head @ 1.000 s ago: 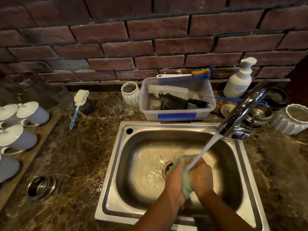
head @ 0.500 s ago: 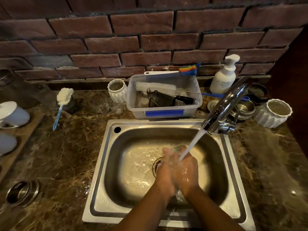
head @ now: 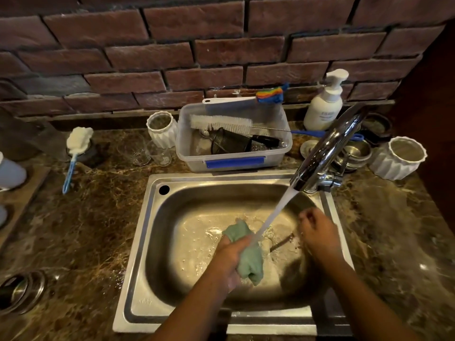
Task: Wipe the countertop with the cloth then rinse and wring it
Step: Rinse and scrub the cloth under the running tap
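Over stainless steel sink (head: pixel 141 242): rinses bunched green cloth (head: pixel 248 257) gripped in left hand (head: pixel 229 262); right hand (head: pixel 317 232) loosely curled, empty; wringing likely pending.

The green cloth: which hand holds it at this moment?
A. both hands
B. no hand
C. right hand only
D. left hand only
D: the left hand grips the cloth, while the right hand is apart from it, off to the side.

The light was dim and warm, with strong glare on the chrome faucet (head: pixel 327 148) and on the wet sink (head: pixel 141 242) bottom. The brick wall (head: pixel 172 45) curved at the edges, the corners were dark, and the right hand (head: pixel 317 232) was slightly blurred.
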Demonstrator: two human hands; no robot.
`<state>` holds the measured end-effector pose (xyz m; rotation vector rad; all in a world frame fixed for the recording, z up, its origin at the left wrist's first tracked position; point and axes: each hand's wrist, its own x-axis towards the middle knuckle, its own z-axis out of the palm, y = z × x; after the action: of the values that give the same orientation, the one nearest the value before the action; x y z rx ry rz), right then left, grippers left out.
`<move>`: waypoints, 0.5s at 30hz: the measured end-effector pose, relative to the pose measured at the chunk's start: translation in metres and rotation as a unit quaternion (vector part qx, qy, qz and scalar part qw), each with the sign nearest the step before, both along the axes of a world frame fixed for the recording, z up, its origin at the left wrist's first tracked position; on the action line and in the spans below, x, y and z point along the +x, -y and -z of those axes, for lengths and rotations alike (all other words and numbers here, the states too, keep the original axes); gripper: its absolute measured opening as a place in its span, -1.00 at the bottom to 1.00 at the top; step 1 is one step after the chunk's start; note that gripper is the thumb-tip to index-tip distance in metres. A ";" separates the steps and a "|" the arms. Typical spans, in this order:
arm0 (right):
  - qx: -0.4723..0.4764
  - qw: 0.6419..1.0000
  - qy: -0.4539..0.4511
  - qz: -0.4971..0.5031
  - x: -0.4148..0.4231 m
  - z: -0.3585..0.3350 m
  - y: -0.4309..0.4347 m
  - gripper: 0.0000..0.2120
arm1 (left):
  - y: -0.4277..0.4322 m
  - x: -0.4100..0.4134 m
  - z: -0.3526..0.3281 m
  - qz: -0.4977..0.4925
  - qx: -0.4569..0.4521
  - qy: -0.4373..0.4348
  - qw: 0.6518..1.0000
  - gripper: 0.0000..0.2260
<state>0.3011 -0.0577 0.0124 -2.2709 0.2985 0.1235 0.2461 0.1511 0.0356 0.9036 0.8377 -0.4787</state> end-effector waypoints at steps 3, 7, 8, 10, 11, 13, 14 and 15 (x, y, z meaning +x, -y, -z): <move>0.003 0.996 0.060 0.064 0.032 -0.012 0.025 -0.88 | -0.004 0.000 0.005 -0.007 -0.024 0.014 1.000 -0.58; 0.043 0.978 0.139 0.151 0.070 -0.022 0.045 -0.92 | -0.004 0.002 0.005 -0.016 -0.067 0.046 0.997 -0.45; 0.055 0.972 0.144 0.176 0.078 -0.023 0.047 -0.88 | -0.002 0.002 0.004 -0.015 -0.072 0.048 0.996 -0.42; 0.095 0.961 0.136 0.221 0.094 -0.023 0.048 -0.78 | 0.001 0.004 0.002 -0.007 -0.070 0.046 0.996 -0.45; 0.116 0.955 0.135 0.237 0.101 -0.024 0.047 -0.75 | 0.003 0.006 0.002 -0.001 -0.063 0.038 0.997 -0.50; 0.162 0.944 0.124 0.259 0.113 -0.023 0.043 -0.72 | 0.005 0.009 0.003 0.010 -0.046 0.009 0.999 -0.57; 0.204 0.934 0.109 0.272 0.120 -0.022 0.042 -0.71 | 0.006 0.009 0.003 0.009 -0.046 -0.003 0.999 -0.60; 0.282 0.911 0.084 0.288 0.125 -0.021 0.042 -0.69 | 0.007 0.009 0.003 0.004 -0.056 -0.004 0.998 -0.61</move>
<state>0.4265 -0.0996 0.0330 -1.5350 0.7240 -0.2640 0.2549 0.1443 0.0323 0.8027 0.8075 -0.5310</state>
